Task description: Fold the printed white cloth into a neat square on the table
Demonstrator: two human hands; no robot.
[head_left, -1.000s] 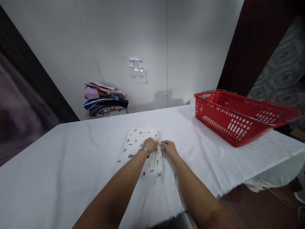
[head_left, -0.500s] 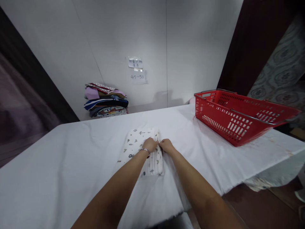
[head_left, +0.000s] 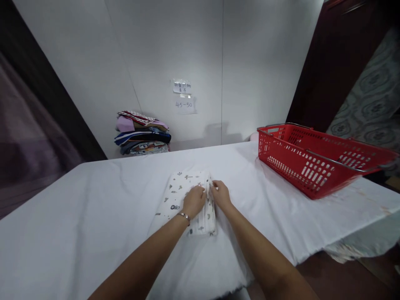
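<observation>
A white printed cloth (head_left: 171, 198) with small grey and brown motifs lies on the white-covered table, its right side gathered into narrow layered folds. My left hand (head_left: 194, 201), with a bracelet at the wrist, rests over those folds, fingers curled and pinching the fabric near its upper right part. Just across from it, my right hand (head_left: 221, 194) has its thumb and fingers closed on the outer right edge of the same cloth. The fingertips of both hands almost meet, and the exact layers between them are hidden.
A red plastic basket (head_left: 293, 160) with metal handles stands on the right of the white table cover (head_left: 103, 216). Several folded fabrics (head_left: 142, 135) are stacked at the back left against the wall. Two paper labels (head_left: 185, 104) are taped to the wall.
My left hand has shifted slightly down and left along the folds, its wrist lower. The right hand stays at the cloth's right edge, its fingers extending a little more. The view has tilted slightly.
</observation>
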